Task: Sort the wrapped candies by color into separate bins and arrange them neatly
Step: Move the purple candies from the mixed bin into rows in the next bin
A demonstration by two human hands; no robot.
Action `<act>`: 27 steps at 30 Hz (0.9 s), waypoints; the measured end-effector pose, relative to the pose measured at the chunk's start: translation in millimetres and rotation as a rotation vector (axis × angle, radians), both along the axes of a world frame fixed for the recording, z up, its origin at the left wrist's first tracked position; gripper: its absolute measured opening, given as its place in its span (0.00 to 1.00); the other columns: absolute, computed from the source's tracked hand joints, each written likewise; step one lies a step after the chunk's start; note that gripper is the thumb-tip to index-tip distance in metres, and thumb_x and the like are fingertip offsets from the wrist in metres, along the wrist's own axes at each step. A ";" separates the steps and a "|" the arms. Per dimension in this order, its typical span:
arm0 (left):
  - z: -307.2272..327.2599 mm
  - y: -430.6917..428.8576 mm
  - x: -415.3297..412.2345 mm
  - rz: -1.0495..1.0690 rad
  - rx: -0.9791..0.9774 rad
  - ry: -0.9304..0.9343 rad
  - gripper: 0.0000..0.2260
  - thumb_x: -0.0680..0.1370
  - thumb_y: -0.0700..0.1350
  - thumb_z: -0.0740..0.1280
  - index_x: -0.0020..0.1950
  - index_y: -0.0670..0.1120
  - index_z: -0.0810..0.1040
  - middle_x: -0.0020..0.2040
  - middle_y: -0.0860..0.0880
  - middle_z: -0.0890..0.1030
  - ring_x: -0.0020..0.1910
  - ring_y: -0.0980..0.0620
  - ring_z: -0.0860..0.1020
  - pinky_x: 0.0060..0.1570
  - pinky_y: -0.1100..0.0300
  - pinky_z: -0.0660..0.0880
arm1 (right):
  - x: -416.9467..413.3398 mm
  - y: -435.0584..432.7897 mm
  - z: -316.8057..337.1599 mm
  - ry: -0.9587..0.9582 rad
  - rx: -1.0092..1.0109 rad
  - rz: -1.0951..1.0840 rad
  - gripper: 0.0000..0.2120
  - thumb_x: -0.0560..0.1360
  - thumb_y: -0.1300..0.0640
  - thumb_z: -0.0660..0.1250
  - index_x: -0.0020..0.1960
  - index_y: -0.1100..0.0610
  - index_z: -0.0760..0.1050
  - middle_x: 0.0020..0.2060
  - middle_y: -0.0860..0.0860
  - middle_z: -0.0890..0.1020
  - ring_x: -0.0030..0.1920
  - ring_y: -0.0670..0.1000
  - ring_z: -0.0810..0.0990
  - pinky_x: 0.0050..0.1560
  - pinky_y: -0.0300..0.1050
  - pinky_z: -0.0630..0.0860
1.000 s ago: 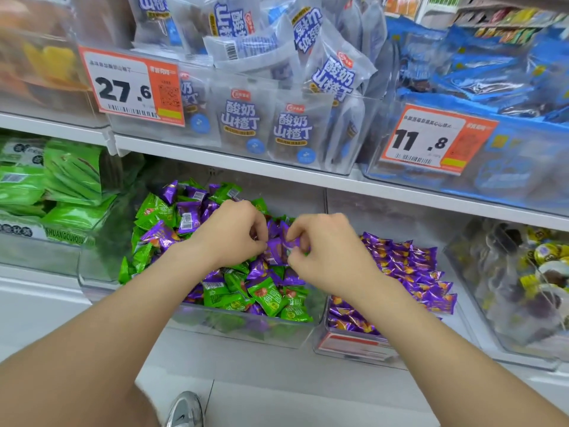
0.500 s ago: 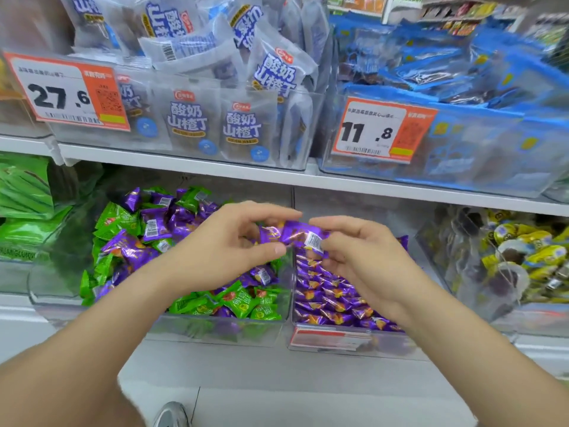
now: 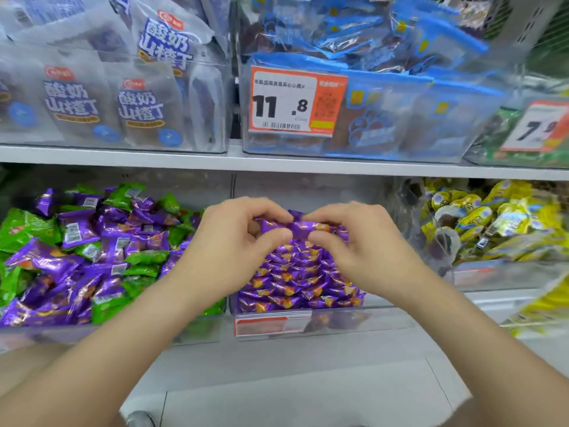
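Both hands hold purple wrapped candies [image 3: 298, 227] pinched between thumbs and fingers. My left hand [image 3: 237, 241] and my right hand [image 3: 357, 245] meet over the back of the clear middle bin [image 3: 381, 315]. That bin holds purple candies [image 3: 295, 278] laid in neat rows. The clear bin on the left [image 3: 197, 329] holds a loose mix of green candies [image 3: 24, 229] and purple candies [image 3: 74, 229].
A clear bin of yellow wrapped sweets [image 3: 492, 220] stands to the right. A white shelf [image 3: 277, 163] runs close above the bins, carrying bagged snacks and an orange 11.8 price tag [image 3: 295, 101]. White floor lies below the shelf front.
Both hands lifted purple candies out of the mixed left bin and carried them right, over the purple bin. The view has shifted right with them.
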State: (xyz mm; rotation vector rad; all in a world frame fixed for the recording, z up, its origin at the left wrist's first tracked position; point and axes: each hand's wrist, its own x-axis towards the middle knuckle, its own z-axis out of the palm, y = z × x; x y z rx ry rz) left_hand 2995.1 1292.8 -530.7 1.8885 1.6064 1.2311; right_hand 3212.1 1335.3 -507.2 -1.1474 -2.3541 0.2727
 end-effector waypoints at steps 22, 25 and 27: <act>-31.9 17.2 51.0 -0.109 -0.269 0.184 0.14 0.81 0.44 0.71 0.65 0.57 0.82 0.37 0.55 0.81 0.29 0.60 0.76 0.33 0.72 0.69 | 83.4 81.9 -75.2 -0.581 -0.071 -0.191 0.08 0.70 0.55 0.78 0.47 0.54 0.83 0.41 0.52 0.85 0.46 0.59 0.83 0.43 0.52 0.81; -29.7 15.3 53.1 -0.120 -0.266 0.183 0.14 0.81 0.43 0.71 0.64 0.58 0.82 0.35 0.62 0.79 0.29 0.61 0.74 0.33 0.73 0.69 | 81.3 84.6 -76.6 -0.534 -0.117 -0.208 0.06 0.69 0.59 0.77 0.44 0.57 0.82 0.37 0.54 0.83 0.41 0.61 0.82 0.42 0.57 0.83; -28.8 14.1 54.4 -0.113 -0.253 0.169 0.14 0.80 0.44 0.72 0.63 0.60 0.83 0.36 0.59 0.79 0.30 0.60 0.76 0.33 0.72 0.70 | 76.8 76.8 -68.4 -0.445 -0.058 -0.205 0.05 0.77 0.56 0.72 0.43 0.56 0.82 0.35 0.53 0.83 0.40 0.59 0.82 0.43 0.54 0.82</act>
